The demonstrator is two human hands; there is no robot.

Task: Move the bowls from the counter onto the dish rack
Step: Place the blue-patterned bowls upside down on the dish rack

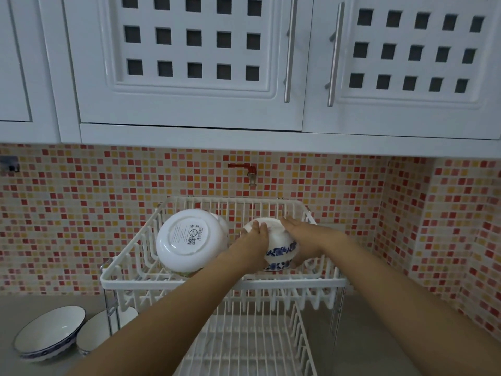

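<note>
A white two-tier dish rack [173, 283] stands on the counter against the tiled wall. In its upper tier a large white bowl [187, 238] leans on edge, its labelled underside facing me. Right of it a white bowl with blue flowers [279, 251] lies upside down and tilted. My left hand [253, 241] grips its left side and my right hand [299, 236] its right side. Two more blue-rimmed bowls stand upright on the counter at lower left, one [50, 333] in full view and one [95, 332] partly behind the rack's leg.
White wall cupboards [189, 77] with metal handles hang low above the rack. A small red tap [245, 169] juts from the mosaic tiles just behind it. The rack's lower tier [244, 340] holds nothing. The grey counter [366, 335] runs right to a tiled corner.
</note>
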